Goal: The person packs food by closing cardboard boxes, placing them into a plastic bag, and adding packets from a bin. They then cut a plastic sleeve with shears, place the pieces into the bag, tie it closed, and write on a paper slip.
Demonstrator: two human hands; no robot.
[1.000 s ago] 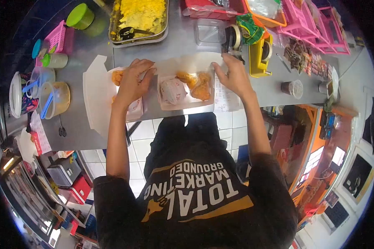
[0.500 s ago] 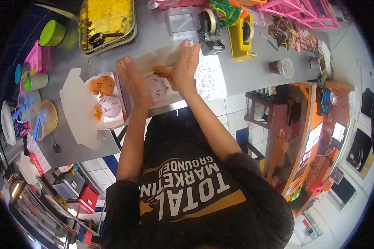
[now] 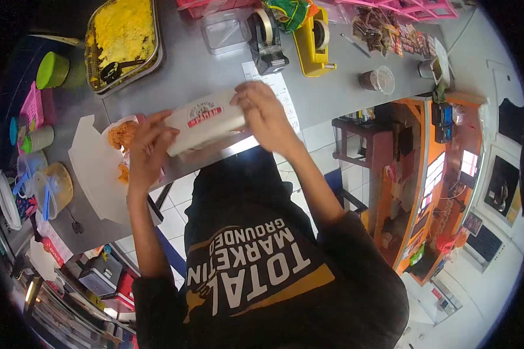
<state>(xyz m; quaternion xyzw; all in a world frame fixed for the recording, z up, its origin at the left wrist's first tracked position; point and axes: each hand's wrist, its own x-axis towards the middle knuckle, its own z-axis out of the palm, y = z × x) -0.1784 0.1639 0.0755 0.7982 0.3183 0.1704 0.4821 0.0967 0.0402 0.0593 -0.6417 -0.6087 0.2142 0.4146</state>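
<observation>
The left hand (image 3: 150, 148) and right hand (image 3: 266, 116) seem to pinch opposite ends of the printed takeaway-box lid (image 3: 206, 123), now folded over from open to nearly closed.

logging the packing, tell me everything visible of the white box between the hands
The white box looks like thin card, its lid folded over, printed with a red band and dark emblem; whether fully shut is unclear. It lies slanted near the edge of the counter, the left hand touching one end, the right hand the other.
</observation>
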